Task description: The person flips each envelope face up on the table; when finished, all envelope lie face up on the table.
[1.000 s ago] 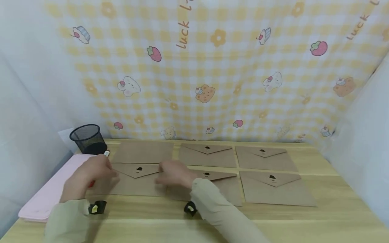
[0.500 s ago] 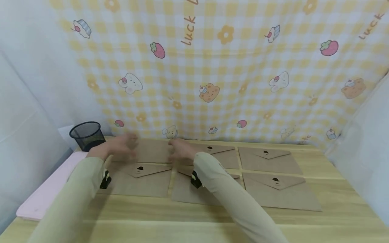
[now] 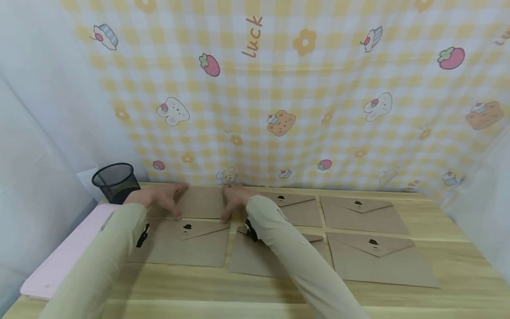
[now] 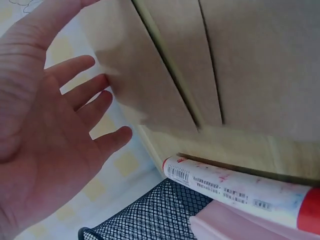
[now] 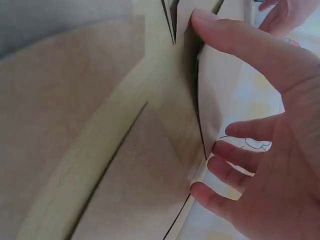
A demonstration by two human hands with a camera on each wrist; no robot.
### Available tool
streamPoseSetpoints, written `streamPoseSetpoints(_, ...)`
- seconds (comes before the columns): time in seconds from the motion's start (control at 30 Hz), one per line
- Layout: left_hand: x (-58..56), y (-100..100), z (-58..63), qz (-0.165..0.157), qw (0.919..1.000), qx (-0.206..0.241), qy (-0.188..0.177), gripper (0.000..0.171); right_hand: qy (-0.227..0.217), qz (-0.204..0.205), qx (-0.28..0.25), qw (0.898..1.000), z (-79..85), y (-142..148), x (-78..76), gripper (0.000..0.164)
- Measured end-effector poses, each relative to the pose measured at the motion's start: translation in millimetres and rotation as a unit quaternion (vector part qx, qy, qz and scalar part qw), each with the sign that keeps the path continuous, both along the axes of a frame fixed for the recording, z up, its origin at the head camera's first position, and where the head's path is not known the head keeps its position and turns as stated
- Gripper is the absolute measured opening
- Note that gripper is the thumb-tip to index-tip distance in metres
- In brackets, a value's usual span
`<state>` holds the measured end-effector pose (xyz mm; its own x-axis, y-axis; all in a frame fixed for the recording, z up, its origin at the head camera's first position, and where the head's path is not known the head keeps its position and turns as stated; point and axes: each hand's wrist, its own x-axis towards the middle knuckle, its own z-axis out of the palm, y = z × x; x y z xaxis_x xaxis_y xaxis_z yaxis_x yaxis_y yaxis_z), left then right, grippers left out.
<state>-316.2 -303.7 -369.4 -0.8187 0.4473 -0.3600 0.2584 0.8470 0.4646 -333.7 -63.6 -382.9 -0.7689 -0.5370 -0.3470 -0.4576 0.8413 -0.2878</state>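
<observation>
A plain brown envelope [image 3: 202, 201] lies flat at the back left of the table, no flap showing on its upper face. My left hand [image 3: 161, 197] is spread at its left end; in the left wrist view the fingertips [image 4: 103, 81] reach its far edge. At the opposite end is my right hand [image 3: 236, 199], thumb by the near corner and fingers along the far edge. In front lies another brown envelope [image 3: 179, 246], its pointed flap printed with a small black hat. My left forearm covers part of it.
Several more hat-printed envelopes [image 3: 376, 259] lie in two rows to the right. A black mesh cup [image 3: 115, 177] stands at the back left, beside a pink folder-like thing [image 3: 59, 257]. A white tube with a red end [image 4: 225, 187] lies near the cup.
Both hands have moved from the front left envelope back to the plain one behind it, fingers now at its two ends. The envelopes look unmoved; the head view has shifted slightly.
</observation>
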Motion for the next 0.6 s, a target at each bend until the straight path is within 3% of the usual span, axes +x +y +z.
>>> streamPoseSetpoints(0.17, 3.5, -1, 9.3, -0.024, 0.999, 0.012, 0.036, 0.105, 0.003, -0.014, 0.003, 1.0, 11.0, 4, 1.1, 0.095)
streamPoseSetpoints(0.27, 5.5, -6, 21.7, -0.042, 0.994, 0.02, 0.099, 0.101, 0.002, -0.017, -0.037, 0.999, 25.1, 8, 3.8, 0.104)
streamPoseSetpoints(0.4, 10.0, -10, 34.5, -0.053, 0.9793, 0.012, 0.195, 0.089, 0.01, -0.003, -0.079, 0.997, 40.8, 20, 11.7, 0.113)
streamPoseSetpoints(0.5, 18.7, -10, 34.8, -0.045, 0.9761, 0.022, 0.211, 0.087, 0.028, 0.02, -0.099, 0.995, 42.9, 29, 18.4, 0.106)
streamPoseSetpoints(0.6, 29.2, -10, 28.3, -0.034, 0.9782, 0.04, 0.201, 0.095, 0.041, 0.028, -0.134, 0.99, 39.8, 38, 25.6, 0.101)
